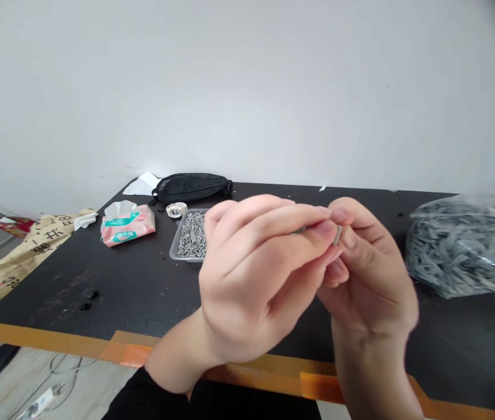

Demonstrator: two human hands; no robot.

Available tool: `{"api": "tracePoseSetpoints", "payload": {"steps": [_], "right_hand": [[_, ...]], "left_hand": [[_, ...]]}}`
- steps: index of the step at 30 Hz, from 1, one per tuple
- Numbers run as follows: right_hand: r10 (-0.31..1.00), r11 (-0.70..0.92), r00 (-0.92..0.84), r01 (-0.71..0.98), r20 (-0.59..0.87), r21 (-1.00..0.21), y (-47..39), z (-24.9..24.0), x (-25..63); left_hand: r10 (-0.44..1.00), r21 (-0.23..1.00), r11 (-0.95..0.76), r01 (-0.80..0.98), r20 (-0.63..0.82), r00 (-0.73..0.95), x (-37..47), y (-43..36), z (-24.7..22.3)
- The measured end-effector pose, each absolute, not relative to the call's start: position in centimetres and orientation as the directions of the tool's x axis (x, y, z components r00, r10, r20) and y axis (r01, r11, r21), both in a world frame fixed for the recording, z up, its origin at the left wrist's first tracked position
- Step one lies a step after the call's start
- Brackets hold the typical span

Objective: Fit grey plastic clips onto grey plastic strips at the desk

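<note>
My left hand [256,274] is raised over the table, its thumb and fingers pinched together around a small grey piece [338,235]. The fingertips of my right hand [365,262] close on the same piece from the right side, and the two hands touch there. Most of the piece is hidden by the fingers. Behind my left hand stands a clear plastic tray [172,252] filled with small grey pieces [192,236]; its right part is covered by the hand. A clear bag [470,245] of longer grey pieces lies to the right of my right hand.
On the black table [142,291] are a tissue pack [128,224], a white roll [176,210], a black mesh pouch [194,188], white paper [142,184] and two small black items [89,299]. Orange-brown tape [55,339] runs along the front edge. A printed sack [24,251] lies left.
</note>
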State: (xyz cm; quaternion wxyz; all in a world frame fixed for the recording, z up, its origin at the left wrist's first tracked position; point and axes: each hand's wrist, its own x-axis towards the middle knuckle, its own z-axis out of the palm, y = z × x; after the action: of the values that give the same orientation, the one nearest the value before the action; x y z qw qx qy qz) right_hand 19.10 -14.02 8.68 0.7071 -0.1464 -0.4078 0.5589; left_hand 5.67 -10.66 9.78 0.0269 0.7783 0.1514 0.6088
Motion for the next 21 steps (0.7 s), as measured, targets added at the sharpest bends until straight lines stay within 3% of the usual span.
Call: {"api": "tracePoseSetpoints", "payload": {"steps": [10,16,21], "right_hand": [[0.948,0.238,-0.01,-0.643,0.318,-0.728,-13.87,8.77,19.12],[0.928,0.297,0.04,-0.682,0.371,-0.669,-14.15,8.97,18.68],[0.917,0.358,0.09,-0.616,0.39,-0.702,-14.8,9.12,18.63]], "left_hand": [[0.213,0.177,-0.968,0.179,0.954,0.209,5.96,-10.4,9.8],[0.185,0.159,-0.981,0.114,0.942,0.279,5.53,-9.92,9.95],[0.169,0.15,-0.982,0.112,0.966,0.194,5.65,-9.74,9.46]]}}
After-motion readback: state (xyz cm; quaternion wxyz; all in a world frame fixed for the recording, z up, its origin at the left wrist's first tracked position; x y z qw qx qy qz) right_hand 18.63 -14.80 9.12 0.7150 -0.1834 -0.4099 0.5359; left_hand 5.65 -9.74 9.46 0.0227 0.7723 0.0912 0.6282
